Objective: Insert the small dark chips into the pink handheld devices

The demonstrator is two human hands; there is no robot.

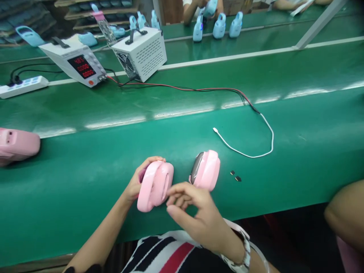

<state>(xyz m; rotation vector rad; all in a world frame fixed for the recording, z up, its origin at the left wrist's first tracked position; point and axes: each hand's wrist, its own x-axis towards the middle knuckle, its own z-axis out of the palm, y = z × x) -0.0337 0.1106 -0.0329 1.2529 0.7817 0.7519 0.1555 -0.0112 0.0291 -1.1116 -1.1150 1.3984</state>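
My left hand (134, 186) is wrapped round the side of a glossy pink plastic device with a loop handle (157, 185), holding it tilted above the green bench. The device has a slot along its right side. Close to that slot is my right hand (199, 212), its fingers loosely bent and the thumb apart, with nothing visible in it. Whether its fingertips touch the device I cannot tell. Beyond the right hand sits a second pink device (209, 170) with a dark panel. Two small black pieces, like memory cards (238, 178), lie to its right.
A white cable (272, 140) curls over the green bench (93, 197), joined to red and black leads from a power supply (72, 62). Another white box (145, 51), a power strip (25, 86) and a pink device (18, 146) are leftward. Across stand blue devices (219, 27) and a person's hands.
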